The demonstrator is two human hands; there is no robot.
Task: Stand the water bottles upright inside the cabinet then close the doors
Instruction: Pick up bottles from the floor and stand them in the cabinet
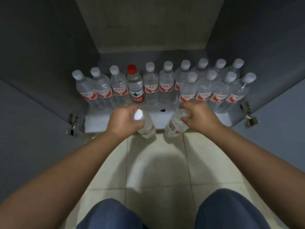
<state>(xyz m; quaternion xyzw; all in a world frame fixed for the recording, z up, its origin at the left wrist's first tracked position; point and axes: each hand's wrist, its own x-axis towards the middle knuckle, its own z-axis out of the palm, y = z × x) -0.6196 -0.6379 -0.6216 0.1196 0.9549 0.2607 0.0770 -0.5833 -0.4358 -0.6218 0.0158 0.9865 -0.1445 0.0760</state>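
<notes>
The grey cabinet stands open in front of me. On its white shelf several clear water bottles stand upright in a back row, one of them with a red cap, and a shorter second row stands at the right. My left hand grips a white-capped bottle near its neck, at the shelf's front edge. My right hand grips another bottle by its upper part, its cap hidden under the fingers. Both held bottles hang over the cabinet's front lip.
Both cabinet doors are swung wide, the left door and the right door, with metal hinges at the lower corners. A small dark mark lies on the shelf. Pale floor tiles and my knees are below.
</notes>
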